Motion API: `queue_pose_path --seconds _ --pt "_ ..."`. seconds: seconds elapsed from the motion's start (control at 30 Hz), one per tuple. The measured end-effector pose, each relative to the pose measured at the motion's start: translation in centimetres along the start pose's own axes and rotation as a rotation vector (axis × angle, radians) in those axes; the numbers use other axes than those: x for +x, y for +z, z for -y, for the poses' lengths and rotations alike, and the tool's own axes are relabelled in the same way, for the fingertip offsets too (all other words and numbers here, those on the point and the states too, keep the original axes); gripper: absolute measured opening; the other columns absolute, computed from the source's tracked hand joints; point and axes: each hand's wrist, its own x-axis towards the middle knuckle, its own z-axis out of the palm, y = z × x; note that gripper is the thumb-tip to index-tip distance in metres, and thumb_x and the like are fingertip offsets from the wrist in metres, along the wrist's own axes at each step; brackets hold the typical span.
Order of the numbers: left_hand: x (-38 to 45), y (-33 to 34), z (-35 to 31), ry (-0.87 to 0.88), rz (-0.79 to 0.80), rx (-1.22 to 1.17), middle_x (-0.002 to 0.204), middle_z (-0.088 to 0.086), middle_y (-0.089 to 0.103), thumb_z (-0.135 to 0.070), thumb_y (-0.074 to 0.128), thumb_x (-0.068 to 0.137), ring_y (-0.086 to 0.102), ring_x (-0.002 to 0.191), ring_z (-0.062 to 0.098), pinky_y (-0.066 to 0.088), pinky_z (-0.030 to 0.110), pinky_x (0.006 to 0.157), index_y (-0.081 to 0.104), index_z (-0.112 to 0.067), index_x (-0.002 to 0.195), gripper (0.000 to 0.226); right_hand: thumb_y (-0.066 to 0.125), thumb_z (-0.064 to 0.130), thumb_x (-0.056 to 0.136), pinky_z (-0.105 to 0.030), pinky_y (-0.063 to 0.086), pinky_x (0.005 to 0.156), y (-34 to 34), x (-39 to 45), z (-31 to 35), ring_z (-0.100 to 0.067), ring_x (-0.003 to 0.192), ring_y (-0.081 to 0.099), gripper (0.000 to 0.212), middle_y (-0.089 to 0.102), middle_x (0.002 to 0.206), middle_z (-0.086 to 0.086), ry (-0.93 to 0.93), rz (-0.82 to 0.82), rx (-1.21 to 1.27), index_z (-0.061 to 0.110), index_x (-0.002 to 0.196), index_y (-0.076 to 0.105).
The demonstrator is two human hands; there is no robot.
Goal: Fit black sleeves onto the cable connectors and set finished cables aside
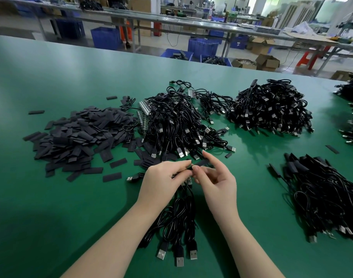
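Observation:
My left hand point(161, 180) grips a small bundle of black cables point(178, 219) whose USB plugs hang down toward me over the green table point(51, 207). My right hand point(215, 181) pinches a flat black sleeve point(200, 163) between thumb and forefinger, its end meeting the connector at my left fingertips. A heap of loose black sleeves point(79, 135) lies to the left. A pile of unsleeved cables point(177, 119) sits just beyond my hands. At the right lies a pile of cables with sleeves on them point(321, 189).
Another big cable pile point(271, 109) sits at the back right, and more cables point(351, 109) lie at the far right edge. Stray sleeves point(331, 149) dot the table. Beyond the table's far edge stand blue crates point(106, 38), cardboard boxes and long benches.

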Motion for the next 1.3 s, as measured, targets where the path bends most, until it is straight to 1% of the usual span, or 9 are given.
queue_pose_path --seconds 0.27,0.37,0.47,0.6,0.77,0.9,1.1,1.23,1.3 --pt "0.1 -0.5 0.5 -0.006 -0.008 0.055 0.093 -0.010 0.074 -0.010 0.075 0.082 0.063 0.089 -0.008 0.048 0.008 0.079 0.077 -0.022 0.102 0.024 0.072 0.024 0.090 -0.012 0.051 0.083 0.4 -0.4 -0.4 0.001 0.096 0.069 0.059 0.076 0.099 0.014 0.076 0.110 -0.045 0.054 0.130 0.040" --pt "0.0 -0.3 0.2 -0.043 0.011 0.055 0.095 -0.015 0.072 -0.010 0.072 0.082 0.064 0.090 -0.002 0.051 0.017 0.080 0.076 -0.027 0.104 0.028 0.068 0.024 0.092 -0.020 0.054 0.077 0.6 -0.3 -0.3 -0.003 0.084 0.071 0.020 0.076 0.086 0.013 0.039 0.126 -0.137 0.042 0.100 0.071" --pt "0.0 -0.3 -0.1 -0.027 0.080 0.089 0.097 -0.015 0.070 -0.016 0.073 0.082 0.062 0.091 -0.001 0.051 0.021 0.082 0.072 -0.032 0.112 0.034 0.069 0.021 0.091 -0.018 0.050 0.066 0.2 -0.1 -0.5 -0.004 0.069 0.066 0.015 0.074 0.075 0.007 0.034 0.058 -0.122 0.026 0.080 0.077" --pt "0.4 -0.4 0.0 0.009 0.138 0.166 0.099 -0.019 0.067 -0.027 0.075 0.081 0.059 0.095 -0.002 0.049 0.026 0.089 0.067 -0.032 0.121 0.040 0.069 0.020 0.092 -0.019 0.052 0.065 -0.4 0.3 -0.4 -0.005 0.068 0.065 0.017 0.074 0.075 0.000 0.105 -0.074 0.043 0.025 0.077 0.076" --pt "0.4 -0.4 0.3 0.074 0.126 0.165 0.093 -0.017 0.072 -0.021 0.074 0.085 0.063 0.091 -0.001 0.053 0.038 0.084 0.077 -0.024 0.099 0.015 0.072 0.021 0.089 -0.013 0.050 0.064 -0.7 0.5 -0.3 -0.006 0.073 0.071 0.013 0.077 0.083 0.005 0.122 -0.074 0.052 0.028 0.081 0.079" --pt "0.3 -0.3 0.4 0.097 0.126 0.111 0.094 -0.021 0.070 -0.030 0.068 0.084 0.062 0.093 -0.003 0.052 0.028 0.085 0.074 -0.029 0.102 0.019 0.074 0.013 0.087 -0.012 0.050 0.070 -0.1 -0.1 -0.1 -0.003 0.078 0.070 0.023 0.076 0.082 0.009 0.042 -0.022 -0.054 0.033 0.078 0.077" --pt "0.2 -0.6 0.9 -0.010 -0.010 0.046 0.098 -0.025 0.063 -0.045 0.045 0.097 0.059 0.095 0.001 0.049 0.016 0.077 0.059 -0.033 0.127 0.034 0.060 0.018 0.097 -0.027 0.056 0.080 -4.6 1.4 4.7 -0.018 0.085 0.072 0.019 0.076 0.085 -0.002 -0.132 -0.307 0.200 0.026 0.083 0.070" --pt "0.3 -0.6 1.5 -0.078 0.010 0.086 0.097 -0.020 0.065 -0.038 0.046 0.100 0.060 0.085 0.003 0.054 0.029 0.074 0.058 -0.034 0.128 0.030 0.060 0.048 0.093 -0.024 0.049 0.056 -11.5 2.5 6.8 -0.004 0.058 0.058 0.028 0.067 0.065 0.012 -0.236 -0.545 -0.646 0.027 0.083 0.074" --pt "0.4 -0.4 1.4 -0.118 0.017 0.090 0.098 -0.020 0.065 -0.037 0.047 0.100 0.060 0.074 0.007 0.055 0.036 0.066 0.056 -0.037 0.129 0.030 0.057 0.049 0.095 -0.033 0.044 0.067 -14.5 3.2 6.2 -0.023 0.073 0.058 0.034 0.071 0.083 -0.001 -0.047 -0.591 -1.253 0.022 0.100 0.076"
